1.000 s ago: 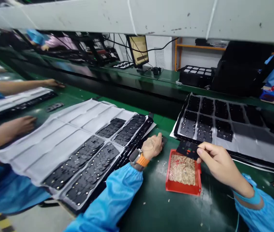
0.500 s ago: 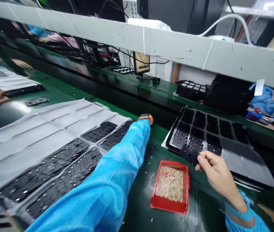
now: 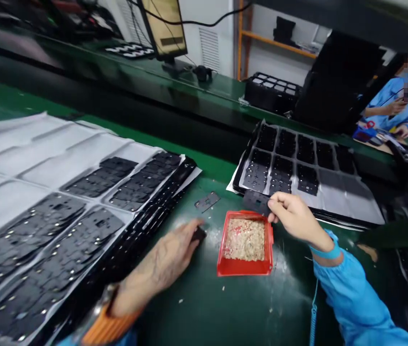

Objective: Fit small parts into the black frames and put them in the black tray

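Head view showed my right hand [image 3: 293, 216] pinching a flat black plate [image 3: 256, 202] by the red plastic bin's [image 3: 244, 268] far edge; left of the bin, my left hand [image 3: 166, 254] gripped a small dark piece [image 3: 199, 234] above the green tabletop [image 3: 225, 307].

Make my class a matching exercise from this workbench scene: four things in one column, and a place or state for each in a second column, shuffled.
Things
1. Red bin
2. Orange strap
3. Dark plate at the red bin's far edge
4. Monitor

Places and states
A. Around the wrist of the left hand
B. Stands beyond the near bench, its screen lit yellowish
C. Pinched by the right hand
D. Holds small pale bits with some red among them

Right pairs: 1-D, 2-A, 3-C, 4-B
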Demonstrator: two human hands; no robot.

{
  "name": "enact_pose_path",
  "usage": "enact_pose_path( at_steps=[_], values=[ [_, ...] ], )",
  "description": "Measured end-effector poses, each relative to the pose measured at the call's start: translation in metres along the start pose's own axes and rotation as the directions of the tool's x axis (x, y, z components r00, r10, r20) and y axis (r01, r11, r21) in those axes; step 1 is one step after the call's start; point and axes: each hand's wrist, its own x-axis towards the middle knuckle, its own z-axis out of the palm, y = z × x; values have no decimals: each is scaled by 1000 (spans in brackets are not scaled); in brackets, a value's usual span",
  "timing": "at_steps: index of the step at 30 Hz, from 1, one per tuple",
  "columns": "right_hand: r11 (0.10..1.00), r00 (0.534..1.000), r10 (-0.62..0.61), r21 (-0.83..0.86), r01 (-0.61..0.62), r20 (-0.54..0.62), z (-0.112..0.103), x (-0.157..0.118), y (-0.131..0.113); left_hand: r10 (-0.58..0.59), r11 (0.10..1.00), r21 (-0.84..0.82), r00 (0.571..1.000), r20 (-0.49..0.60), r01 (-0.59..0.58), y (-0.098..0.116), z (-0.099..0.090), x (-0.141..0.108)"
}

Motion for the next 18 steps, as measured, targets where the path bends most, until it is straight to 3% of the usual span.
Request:
enact_pose_path(
  at_steps=[3, 5, 7, 8, 10, 11, 12, 14, 18],
  values=[
    [996, 991, 57, 58, -64, 119, 14, 2, -4, 20, 998, -54, 992, -124, -27, 0, 6, -24],
    [991, 982, 61, 107, -81, 177, 27, 2, -10, 3, 991, -127, 967, -255, -37, 12, 13, -27],
    [985, 976, 49, 153, -83, 214, 41, 2, -17, -43, 942, -331, 959, -279, -54, 32, 23, -24],
    [982, 973, 34, 173, -75, 227, 48, 3, -20, -67, 860, -507, 973, -221, -56, 42, 30, -21],
    [979, 965, -5, 197, -48, 262, 58, 3, -25, -161, 540, -841, 984, -69, 29, 58, 43, -13],
    [983, 961, -22, 179, -29, 274, 61, 3, -28, -237, 437, -898, 970, -61, 50, 63, 49, -10],
    [990, 961, -39, 139, 0, 273, 63, 3, -29, -300, 392, -919, 951, -73, 52, 64, 55, -8],
    [998, 970, -61, 19, 58, 237, 64, 4, -31, -373, 426, -904, 918, -138, 37, 62, 62, -8],
    [981, 982, -87, -160, 114, 166, 64, 5, -32, -341, 573, -819, 917, -207, 28, 52, 57, -14]
  ],
)
